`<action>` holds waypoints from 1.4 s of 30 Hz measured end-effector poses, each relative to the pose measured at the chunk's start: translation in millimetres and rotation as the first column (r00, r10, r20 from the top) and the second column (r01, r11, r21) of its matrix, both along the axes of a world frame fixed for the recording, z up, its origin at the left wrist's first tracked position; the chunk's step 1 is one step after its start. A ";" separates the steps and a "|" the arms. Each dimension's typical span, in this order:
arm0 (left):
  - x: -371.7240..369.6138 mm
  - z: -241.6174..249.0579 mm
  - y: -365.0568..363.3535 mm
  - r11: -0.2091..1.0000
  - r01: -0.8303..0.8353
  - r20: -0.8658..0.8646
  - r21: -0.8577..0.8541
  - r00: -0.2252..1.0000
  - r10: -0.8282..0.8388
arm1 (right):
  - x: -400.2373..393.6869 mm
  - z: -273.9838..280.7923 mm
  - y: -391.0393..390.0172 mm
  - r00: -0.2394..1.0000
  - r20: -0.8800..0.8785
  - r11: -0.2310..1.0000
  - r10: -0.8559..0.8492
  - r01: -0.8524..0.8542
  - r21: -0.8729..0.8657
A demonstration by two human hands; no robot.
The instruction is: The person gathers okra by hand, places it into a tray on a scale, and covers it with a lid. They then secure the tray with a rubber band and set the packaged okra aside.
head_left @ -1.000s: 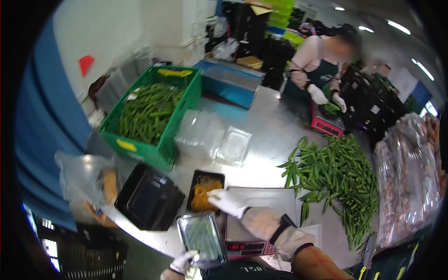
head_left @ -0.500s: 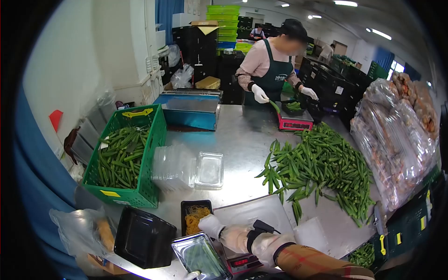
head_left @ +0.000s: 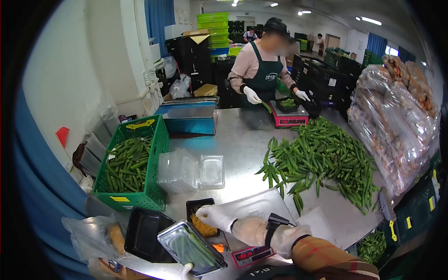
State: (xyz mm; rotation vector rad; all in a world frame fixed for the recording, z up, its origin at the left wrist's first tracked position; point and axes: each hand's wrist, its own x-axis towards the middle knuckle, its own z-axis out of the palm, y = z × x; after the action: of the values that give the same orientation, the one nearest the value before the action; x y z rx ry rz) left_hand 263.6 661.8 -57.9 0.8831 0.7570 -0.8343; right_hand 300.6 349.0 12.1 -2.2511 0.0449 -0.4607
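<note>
My right hand (head_left: 214,218), in a white glove, is closed over the edge of a small black tray (head_left: 192,206) of yellow rubber bands (head_left: 203,227); what its fingers hold is too small to make out. At the bottom edge, my left hand (head_left: 186,269), gloved and mostly out of frame, grips a lidded black box (head_left: 192,248) of okra, tilted. Right of that box stands a red scale (head_left: 252,255) with a steel plate (head_left: 256,205). An empty black container (head_left: 148,235) lies to the left.
A green crate (head_left: 161,172) of okra stands left, beside clear lids (head_left: 177,171). Loose okra (head_left: 322,163) covers the table's right part. Across the table (head_left: 233,130), a co-worker (head_left: 263,65) holds okra by another red scale (head_left: 291,121). Bagged goods (head_left: 387,126) stand right.
The lidded box has come up and left, showing more of my left hand. My right hand now sits over the rubber-band tray. The whole view has shifted slightly.
</note>
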 end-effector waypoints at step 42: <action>-121.5 180.2 -228.4 0.204 0.955 0.728 0.213 -0.016 -0.685 | -344.8 166.9 -159.4 0.963 -0.163 0.796 0.215 -0.076 0.601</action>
State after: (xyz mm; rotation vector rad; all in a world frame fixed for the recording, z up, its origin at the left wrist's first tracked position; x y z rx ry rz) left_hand 142.0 433.4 122.3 1.2017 -0.8831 -1.5232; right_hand -44.2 189.6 179.1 -1.6558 0.1128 -0.0777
